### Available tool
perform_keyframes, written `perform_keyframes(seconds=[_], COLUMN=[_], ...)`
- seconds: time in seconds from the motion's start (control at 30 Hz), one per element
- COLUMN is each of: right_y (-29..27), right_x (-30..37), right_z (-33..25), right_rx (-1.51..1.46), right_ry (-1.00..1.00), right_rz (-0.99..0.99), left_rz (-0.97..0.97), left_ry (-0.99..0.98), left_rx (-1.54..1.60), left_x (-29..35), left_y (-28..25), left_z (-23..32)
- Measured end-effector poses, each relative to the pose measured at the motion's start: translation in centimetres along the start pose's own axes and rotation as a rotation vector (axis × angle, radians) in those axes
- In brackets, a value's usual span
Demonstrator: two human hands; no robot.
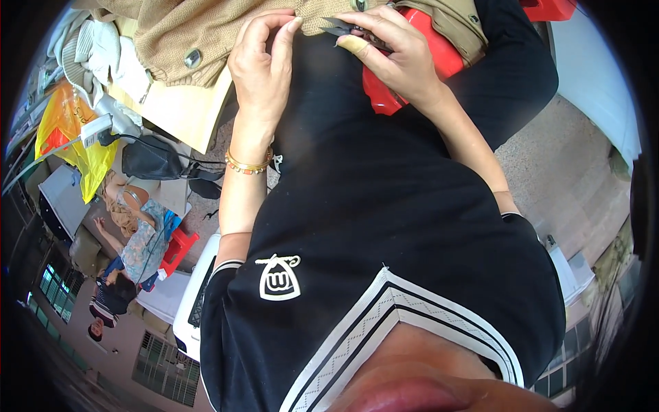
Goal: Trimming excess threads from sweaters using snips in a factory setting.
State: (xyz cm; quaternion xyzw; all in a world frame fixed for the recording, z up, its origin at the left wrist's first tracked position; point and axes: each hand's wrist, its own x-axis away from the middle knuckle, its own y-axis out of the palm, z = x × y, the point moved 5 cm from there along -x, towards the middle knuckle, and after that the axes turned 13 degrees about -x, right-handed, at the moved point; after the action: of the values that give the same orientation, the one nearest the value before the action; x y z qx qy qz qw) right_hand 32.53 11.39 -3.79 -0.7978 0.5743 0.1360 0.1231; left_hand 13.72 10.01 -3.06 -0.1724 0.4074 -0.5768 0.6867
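Observation:
A tan knitted cardigan (171,38) with dark, pale-rimmed buttons (193,58) lies spread at the top of the view, partly beyond its edge. Against its near edge is my left hand (263,65), thumb and forefinger drawn together in a pinch; what they grip, if anything, is too small to make out. My right hand (405,55) is closed round a pair of dark thread snips (339,27), whose blades point left toward the cardigan. A yellowish covering wraps the right thumb. Between the two hands the snips' blades stand a little apart.
Under my right forearm shows a red plastic stool (384,93). A pale wooden board (185,110) carries white knitwear (103,55) at left. Beside it are a yellow plastic bag (75,130), a dark machine part (151,158) and cables. Other people (141,240) sit farther left.

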Motion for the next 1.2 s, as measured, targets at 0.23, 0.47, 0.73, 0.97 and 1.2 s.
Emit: perform_keyframes(seconds=[0.23,0.47,0.73,0.97,1.2], right_y=[0.3,0.5,1.5,2.6,2.2], right_x=[-0.3,0.7,0.3,-0.3,-0.7], right_z=[-1.2,0.7,-0.7,-2.5,-4.5], right_rx=[0.162,0.222,0.631,0.954,0.753], right_ry=[-0.318,-0.383,-0.418,-0.607,-0.343], right_rz=[-0.056,0.024,-0.017,-0.024,-0.106], left_rz=[0.005,-0.072,-0.019,0.030,0.037], left_ry=[-0.150,-0.129,-0.079,-0.046,-0.018], left_rx=[0.209,0.147,0.153,0.105,0.035], left_x=[0.7,0.9,1.1,1.0,1.0], left_y=[0.4,0.6,0.8,0.6,0.6], left_z=[-1.4,-0.9,-0.7,-0.6,-0.3])
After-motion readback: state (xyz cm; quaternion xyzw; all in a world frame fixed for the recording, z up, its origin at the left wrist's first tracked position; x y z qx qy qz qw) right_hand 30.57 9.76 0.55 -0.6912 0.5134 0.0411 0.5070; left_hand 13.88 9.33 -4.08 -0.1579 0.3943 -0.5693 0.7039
